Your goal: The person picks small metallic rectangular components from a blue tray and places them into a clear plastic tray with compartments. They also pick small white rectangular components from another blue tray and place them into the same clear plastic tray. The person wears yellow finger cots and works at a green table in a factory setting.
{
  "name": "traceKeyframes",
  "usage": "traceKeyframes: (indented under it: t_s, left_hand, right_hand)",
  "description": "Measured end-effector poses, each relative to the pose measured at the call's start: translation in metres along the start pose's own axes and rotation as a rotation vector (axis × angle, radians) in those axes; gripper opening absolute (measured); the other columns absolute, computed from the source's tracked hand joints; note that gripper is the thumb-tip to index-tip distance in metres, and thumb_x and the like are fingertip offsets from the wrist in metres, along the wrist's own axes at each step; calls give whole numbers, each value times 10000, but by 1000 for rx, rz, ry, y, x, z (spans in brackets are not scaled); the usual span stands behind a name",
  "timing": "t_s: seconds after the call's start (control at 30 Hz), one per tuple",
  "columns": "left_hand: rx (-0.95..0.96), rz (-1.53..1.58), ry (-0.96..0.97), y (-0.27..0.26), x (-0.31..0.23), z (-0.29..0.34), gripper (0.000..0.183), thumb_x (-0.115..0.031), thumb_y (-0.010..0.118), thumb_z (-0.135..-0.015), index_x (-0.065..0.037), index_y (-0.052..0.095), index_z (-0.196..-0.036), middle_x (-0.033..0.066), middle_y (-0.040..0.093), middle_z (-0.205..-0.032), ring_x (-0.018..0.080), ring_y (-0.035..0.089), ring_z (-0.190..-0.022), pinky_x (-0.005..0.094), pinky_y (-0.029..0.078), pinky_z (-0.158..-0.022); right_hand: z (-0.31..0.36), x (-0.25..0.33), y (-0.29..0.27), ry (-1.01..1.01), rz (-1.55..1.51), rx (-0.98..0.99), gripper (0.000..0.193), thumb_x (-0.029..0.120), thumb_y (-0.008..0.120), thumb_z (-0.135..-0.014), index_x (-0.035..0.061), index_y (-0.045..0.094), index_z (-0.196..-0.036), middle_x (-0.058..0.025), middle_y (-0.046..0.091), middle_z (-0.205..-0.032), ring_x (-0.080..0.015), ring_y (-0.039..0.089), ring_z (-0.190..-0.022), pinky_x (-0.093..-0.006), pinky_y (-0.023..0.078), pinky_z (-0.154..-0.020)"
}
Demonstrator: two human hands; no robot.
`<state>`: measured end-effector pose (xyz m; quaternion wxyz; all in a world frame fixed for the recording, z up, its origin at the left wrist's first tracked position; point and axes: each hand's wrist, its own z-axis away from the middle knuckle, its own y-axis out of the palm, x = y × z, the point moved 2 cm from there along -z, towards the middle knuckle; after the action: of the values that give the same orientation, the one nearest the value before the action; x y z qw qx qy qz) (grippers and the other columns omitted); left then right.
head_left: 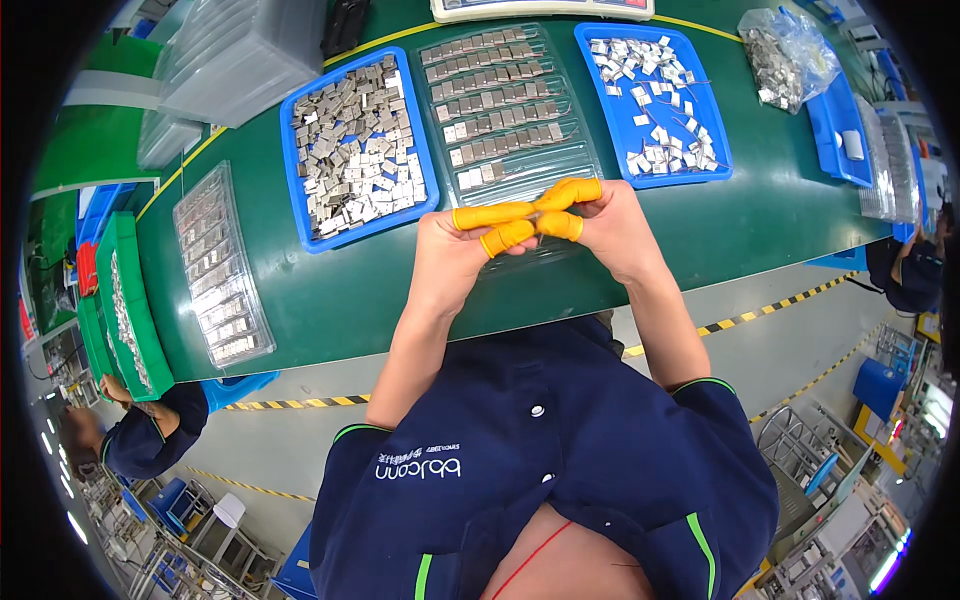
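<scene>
My left hand (462, 232) and my right hand (598, 222) meet over the table's near part, with yellow finger cots on thumbs and forefingers. Both are closed in a pinch, fingertips together; what sits between them is too small and covered to name. Just beyond them lies a clear plastic tray (535, 168) with rows of small silver connector-like pieces (490, 105). Left of it, a blue tray (432, 190) carries a heap of loose silver metal pieces (360, 150). To the right, another blue tray (603, 125) holds scattered white-and-silver pieces (675, 155), some with thin wires.
A filled clear tray (225, 270) and green bins (140, 300) are at the left, near another person (160, 425). Stacked clear trays (235, 60) stand back left. Far right are a bag of parts (785, 60) and a blue bin (835, 130). The table (350, 300) is green.
</scene>
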<state>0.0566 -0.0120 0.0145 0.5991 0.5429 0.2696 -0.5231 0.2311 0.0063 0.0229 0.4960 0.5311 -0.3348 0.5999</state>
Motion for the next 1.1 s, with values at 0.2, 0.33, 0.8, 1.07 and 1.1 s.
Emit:
traceKeyframes:
  t_s: [0.2, 0.33, 0.8, 1.07, 1.1]
  left_hand:
    - [-105, -28, 52, -6, -9, 0, 268, -60, 606, -849, 58, 600, -1090, 155, 649, -995, 210, 654, -873, 273, 529, -756]
    - [-253, -144, 190, -40, -14, -2, 265, -53, 591, -862, 58, 594, -1102, 137, 645, -1015, 192, 631, -921, 266, 507, -804]
    - [-582, -1340, 263, -79, -42, -29, 267, -124, 713, -695, -23, 685, -941, 181, 617, -902, 316, 546, -889, 402, 433, -809]
    - [-633, -1305, 208, -84, -41, -44, 248, -131, 723, -693, -31, 689, -917, 155, 604, -823, 293, 567, -806, 384, 453, -732]
    - [-658, -1238, 161, -84, -43, -45, 240, -127, 719, -691, -25, 689, -906, 158, 601, -827, 305, 561, -839, 396, 447, -754]
  right_hand:
    - [-14, 6, 6, -409, 511, -203, 122, 70, 678, -756, 44, 695, -874, -60, 665, -854, -211, 605, -796, -293, 472, -755]
    - [-34, 0, 1, -769, 1048, -348, 163, 108, 716, -657, 88, 711, -819, -28, 653, -817, -216, 576, -802, -340, 455, -811]
    - [-40, 17, -33, -653, 1102, -391, 148, 185, 701, -721, 92, 699, -836, -37, 658, -867, -234, 562, -851, -365, 393, -846]
    - [-11, 25, -111, -370, 900, -722, 164, 99, 679, -763, 29, 685, -912, -110, 670, -897, -254, 618, -815, -330, 467, -745]
    - [-9, 23, -117, -342, 876, -740, 163, 97, 675, -769, 25, 683, -916, -115, 669, -896, -248, 622, -811, -324, 469, -740]
